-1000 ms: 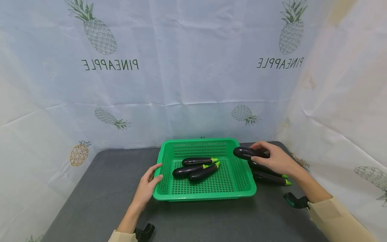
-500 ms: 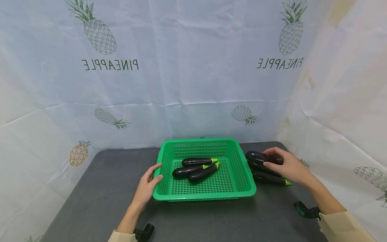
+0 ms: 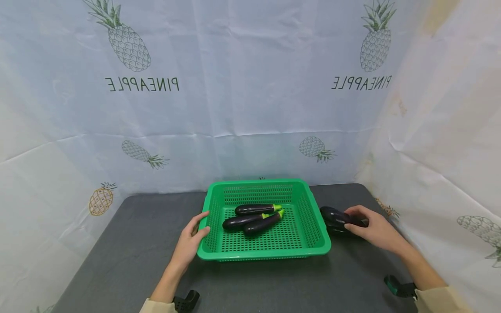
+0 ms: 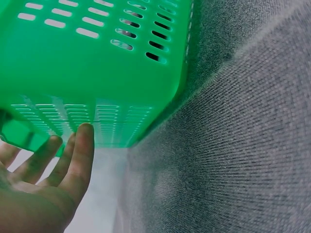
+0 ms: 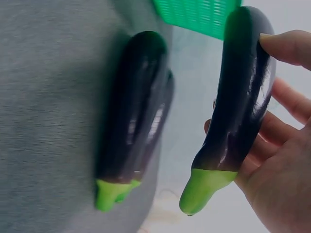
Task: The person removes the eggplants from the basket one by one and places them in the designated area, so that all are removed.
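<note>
My right hand holds a dark purple eggplant between thumb and fingers, its green stem end pointing down in the right wrist view. Two more eggplants lie side by side on the table beneath it, mostly covered by the held one and the hand in the head view. A green plastic basket stands to the left, with three eggplants lying inside. At the basket's left side, my left hand rests with fairly straight fingers against the slotted wall.
The basket stands on a dark grey table. Behind it and along the sides hangs a pale cloth printed with pineapples. The right-hand cloth comes close to the table's right edge.
My right hand has carried the eggplant rightward and down, from the basket's right rim to over the two eggplants beside it. The left hand and basket stay in place.
</note>
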Tool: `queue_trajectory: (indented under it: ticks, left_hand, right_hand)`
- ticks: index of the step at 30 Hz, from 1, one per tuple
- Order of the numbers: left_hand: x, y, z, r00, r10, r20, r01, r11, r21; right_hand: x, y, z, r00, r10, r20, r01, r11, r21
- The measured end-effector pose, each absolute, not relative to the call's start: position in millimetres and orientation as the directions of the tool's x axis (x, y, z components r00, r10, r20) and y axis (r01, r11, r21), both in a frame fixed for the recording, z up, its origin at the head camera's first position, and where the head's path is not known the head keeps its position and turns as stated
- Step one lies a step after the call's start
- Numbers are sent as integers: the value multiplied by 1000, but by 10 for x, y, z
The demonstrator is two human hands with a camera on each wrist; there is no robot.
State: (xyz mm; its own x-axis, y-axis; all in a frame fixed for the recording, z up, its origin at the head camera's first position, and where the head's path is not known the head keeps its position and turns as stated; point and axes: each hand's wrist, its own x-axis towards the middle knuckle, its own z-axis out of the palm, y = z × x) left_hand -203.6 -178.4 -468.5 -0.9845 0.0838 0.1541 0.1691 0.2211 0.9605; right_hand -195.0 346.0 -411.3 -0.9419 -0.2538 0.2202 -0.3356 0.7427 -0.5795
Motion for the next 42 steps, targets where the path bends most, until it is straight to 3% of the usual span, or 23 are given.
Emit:
queue_trajectory:
  ticks: [18, 42]
  left_hand:
    - [-2040, -1783, -4696, -986, 71, 151, 163, 229, 960]
    - [-2057, -1791, -4719, -992, 58, 110, 120, 235, 965]
  right_hand:
    - [-1912, 3486, -4578, -952, -241, 190, -306, 777, -550]
    - [-1894, 3469, -4728, -922, -256, 290, -369, 804, -466]
